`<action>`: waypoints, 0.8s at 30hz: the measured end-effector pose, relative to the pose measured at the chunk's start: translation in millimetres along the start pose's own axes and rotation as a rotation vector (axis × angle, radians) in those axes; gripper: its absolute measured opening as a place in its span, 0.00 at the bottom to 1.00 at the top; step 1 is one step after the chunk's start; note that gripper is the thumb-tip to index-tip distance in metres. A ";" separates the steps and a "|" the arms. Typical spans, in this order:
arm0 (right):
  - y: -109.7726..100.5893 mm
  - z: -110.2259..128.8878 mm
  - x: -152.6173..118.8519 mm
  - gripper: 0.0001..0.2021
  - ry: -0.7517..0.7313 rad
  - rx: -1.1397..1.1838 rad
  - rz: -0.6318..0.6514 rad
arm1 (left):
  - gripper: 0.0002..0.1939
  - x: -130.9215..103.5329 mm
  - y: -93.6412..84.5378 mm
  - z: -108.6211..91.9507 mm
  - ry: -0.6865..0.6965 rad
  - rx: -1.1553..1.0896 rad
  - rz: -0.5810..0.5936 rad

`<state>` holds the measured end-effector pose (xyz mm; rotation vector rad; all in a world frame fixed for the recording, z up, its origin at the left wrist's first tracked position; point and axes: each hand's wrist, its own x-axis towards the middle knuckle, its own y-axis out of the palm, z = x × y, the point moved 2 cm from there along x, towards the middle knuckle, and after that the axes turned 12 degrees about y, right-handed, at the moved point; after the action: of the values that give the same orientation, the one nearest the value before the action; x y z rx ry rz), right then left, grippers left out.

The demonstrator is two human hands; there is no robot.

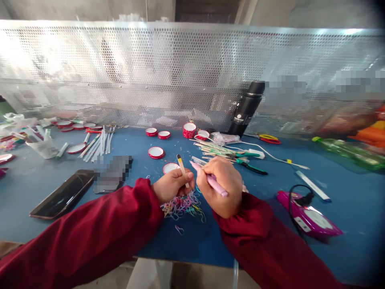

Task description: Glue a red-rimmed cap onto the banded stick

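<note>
Between thumb and fingers, my left hand (173, 184) pinches a small pale flat stick (181, 165), upright and slightly tilted, its upper end yellow with a black tip. My right hand (224, 184) is closed around a light purple marker pen (217, 186), whose tip points left toward the stick without touching it. Below both hands lies a tangled heap of thin coloured rubber bands (183, 207), and a single loose purple band (179, 229) rests nearer the front edge. A red-rimmed white lid (170, 167) sits just behind my left hand, partly covered by it.
Two dark phones, one (63, 194) nearest, lie left. Behind them are clear sticks (96, 148) and a plastic cup (43, 146) of pens. Teal-handled pliers (251, 165), wooden sticks and a black bottle (246, 108) stand back right, with a magenta corded device (309, 214) at right.
</note>
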<state>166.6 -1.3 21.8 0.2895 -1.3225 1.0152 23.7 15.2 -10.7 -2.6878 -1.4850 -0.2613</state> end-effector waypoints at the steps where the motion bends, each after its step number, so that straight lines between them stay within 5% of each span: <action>1: 0.2 2.7 -0.3 0.08 -0.014 0.024 -0.005 | 0.20 0.5 -0.6 -0.3 -0.004 -0.008 -0.011; 24: 5.8 12.3 -0.4 0.08 0.012 -0.033 0.096 | 0.22 2.3 -0.6 3.7 0.027 0.036 -0.021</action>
<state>154.2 -6.9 22.9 0.1963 -1.3519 1.0730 24.8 17.9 -14.0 -2.6313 -1.4972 -0.2690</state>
